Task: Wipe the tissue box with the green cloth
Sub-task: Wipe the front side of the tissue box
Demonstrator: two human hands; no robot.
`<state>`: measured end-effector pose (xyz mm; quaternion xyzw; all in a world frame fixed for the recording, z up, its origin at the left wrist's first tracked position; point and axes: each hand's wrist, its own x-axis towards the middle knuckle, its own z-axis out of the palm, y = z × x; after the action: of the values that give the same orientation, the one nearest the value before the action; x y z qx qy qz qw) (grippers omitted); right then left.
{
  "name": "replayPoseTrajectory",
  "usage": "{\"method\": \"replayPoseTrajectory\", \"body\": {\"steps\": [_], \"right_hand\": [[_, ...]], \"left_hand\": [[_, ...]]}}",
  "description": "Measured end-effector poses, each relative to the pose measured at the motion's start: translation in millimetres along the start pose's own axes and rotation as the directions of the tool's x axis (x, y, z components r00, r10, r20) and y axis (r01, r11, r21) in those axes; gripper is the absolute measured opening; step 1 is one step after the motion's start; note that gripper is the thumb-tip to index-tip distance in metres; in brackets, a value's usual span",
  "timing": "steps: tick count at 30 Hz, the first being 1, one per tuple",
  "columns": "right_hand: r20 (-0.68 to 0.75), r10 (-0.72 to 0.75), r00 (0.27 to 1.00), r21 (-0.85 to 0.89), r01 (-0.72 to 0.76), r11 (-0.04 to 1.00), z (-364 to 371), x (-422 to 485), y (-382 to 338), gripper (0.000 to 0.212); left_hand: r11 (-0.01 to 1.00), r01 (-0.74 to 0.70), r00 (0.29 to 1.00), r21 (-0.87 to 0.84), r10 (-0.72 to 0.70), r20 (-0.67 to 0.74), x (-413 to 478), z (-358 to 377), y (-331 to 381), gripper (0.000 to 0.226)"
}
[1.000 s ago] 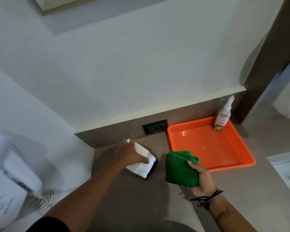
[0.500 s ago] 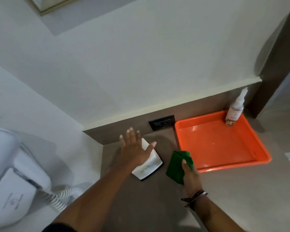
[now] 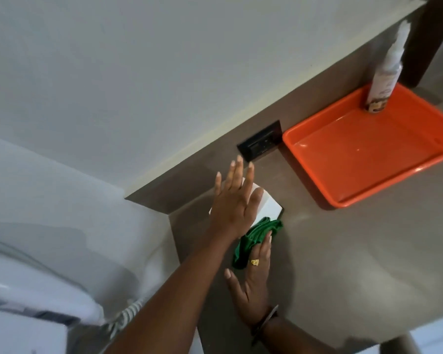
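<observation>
The tissue box (image 3: 266, 206), white with a dark edge, sits on the grey-brown counter (image 3: 343, 251) close to the back wall, below and left of a black wall socket (image 3: 260, 144). Most of the box is covered by the left hand (image 3: 234, 205), which lies flat on its top with fingers spread and extended toward the wall; the hand is not curled around anything. The green cloth (image 3: 253, 238) is bunched against the near side of the box, touching its lower corner. The right hand (image 3: 251, 277) presses flat on the cloth, fingers straight and pinning it to the counter and box rather than clenching it; a gold ring shows on one finger and a dark bracelet (image 3: 265, 321) circles the wrist. To the right, well apart from the box, an orange tray (image 3: 343, 200) rests on the counter, with a white spray bottle (image 3: 386, 77) standing upright in its far corner. At the left edge, a white wall-mounted appliance (image 3: 23, 290) with a coiled cord (image 3: 125, 316) appears blurred.
</observation>
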<state>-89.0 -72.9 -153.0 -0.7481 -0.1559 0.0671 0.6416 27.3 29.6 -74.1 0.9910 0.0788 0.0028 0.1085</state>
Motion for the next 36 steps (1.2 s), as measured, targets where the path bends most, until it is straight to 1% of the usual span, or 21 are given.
{"method": "replayPoseTrajectory", "body": {"steps": [2,5,7,10,11,13,16,17,20,21,23,24,25,27,29,31,32,33,34,35,36], "right_hand": [[0.013,-0.001,1.000,-0.017,0.001,1.000,-7,16,9,0.094],[-0.078,0.013,0.997,0.073,-0.007,0.997,-28,70,11,0.112],[-0.095,-0.017,0.995,0.052,0.022,0.998,-38,87,13,0.120],[-0.005,-0.043,0.999,-0.107,0.042,0.993,-26,56,20,0.131],[0.040,-0.019,0.999,-0.131,0.024,0.991,-17,36,17,0.135],[0.093,0.077,0.993,-0.153,-0.062,0.986,4,0,13,0.142],[0.056,0.160,0.986,-0.203,-0.145,0.968,17,-4,10,0.140],[0.032,0.185,0.982,-0.185,-0.176,0.967,14,5,11,0.138],[-0.079,0.193,0.978,-0.012,-0.194,0.981,-8,43,14,0.133],[-0.091,0.208,0.974,0.019,-0.207,0.978,-15,52,16,0.130],[-0.078,0.215,0.973,0.004,-0.216,0.976,-22,61,18,0.132],[-0.074,0.216,0.974,-0.003,-0.217,0.976,-22,60,18,0.130],[-0.092,0.235,0.968,0.006,-0.235,0.972,-19,57,15,0.123],[-0.153,0.316,0.936,0.070,-0.309,0.948,-12,53,3,0.105],[-0.172,0.394,0.903,0.125,-0.377,0.918,-8,46,-11,0.090],[-0.117,0.410,0.904,0.142,-0.394,0.908,-16,34,-21,0.079],[-0.054,0.418,0.907,0.147,-0.407,0.902,-27,29,-25,0.072],[0.011,0.450,0.893,0.165,-0.445,0.880,-40,26,-27,0.062],[0.068,0.508,0.858,0.208,-0.511,0.834,-54,25,-28,0.048],[0.114,0.584,0.804,0.287,-0.589,0.756,-71,27,-29,0.037],[0.166,0.659,0.733,0.384,-0.664,0.641,-88,32,-27,0.035]], "left_hand": [[1.000,0.011,1.000,-0.014,-0.012,-0.018,2,1,-1,0.078],[1.000,0.020,0.999,-0.006,-0.020,-0.041,4,2,-2,0.081],[1.000,0.016,0.999,0.020,-0.015,-0.048,3,3,0,0.080],[1.000,0.025,0.999,0.012,-0.024,-0.048,5,4,-1,0.076],[0.999,0.031,0.998,0.009,-0.030,-0.048,5,3,-1,0.075],[0.999,0.031,0.999,0.008,-0.030,-0.044,5,3,1,0.075],[1.000,0.019,0.999,0.021,-0.019,-0.040,4,3,1,0.076],[1.000,0.020,0.999,0.020,-0.020,-0.036,4,3,0,0.078],[0.999,0.030,0.999,0.019,-0.030,-0.030,3,3,-1,0.087],[0.999,0.035,0.999,0.013,-0.034,-0.024,3,2,-1,0.088],[0.999,0.043,0.999,0.003,-0.043,-0.015,4,1,0,0.088],[0.999,0.046,0.999,0.005,-0.046,-0.016,4,2,-1,0.087],[0.999,0.048,0.999,0.010,-0.047,-0.019,4,3,-2,0.086],[0.999,0.044,0.998,0.010,-0.044,-0.035,5,4,-4,0.088],[0.999,0.044,0.998,-0.007,-0.044,-0.033,4,2,-4,0.092],[0.999,0.051,0.998,-0.012,-0.051,-0.025,2,1,-3,0.094],[0.998,0.059,0.998,-0.015,-0.059,-0.017,1,0,-2,0.094],[0.998,0.064,0.998,-0.022,-0.064,0.000,2,-1,-1,0.093],[0.997,0.070,0.997,-0.033,-0.069,0.022,4,-4,1,0.092],[0.995,0.084,0.996,-0.046,-0.082,0.043,3,-8,3,0.092],[0.991,0.118,0.992,-0.060,-0.115,0.045,3,-11,5,0.091]]}}
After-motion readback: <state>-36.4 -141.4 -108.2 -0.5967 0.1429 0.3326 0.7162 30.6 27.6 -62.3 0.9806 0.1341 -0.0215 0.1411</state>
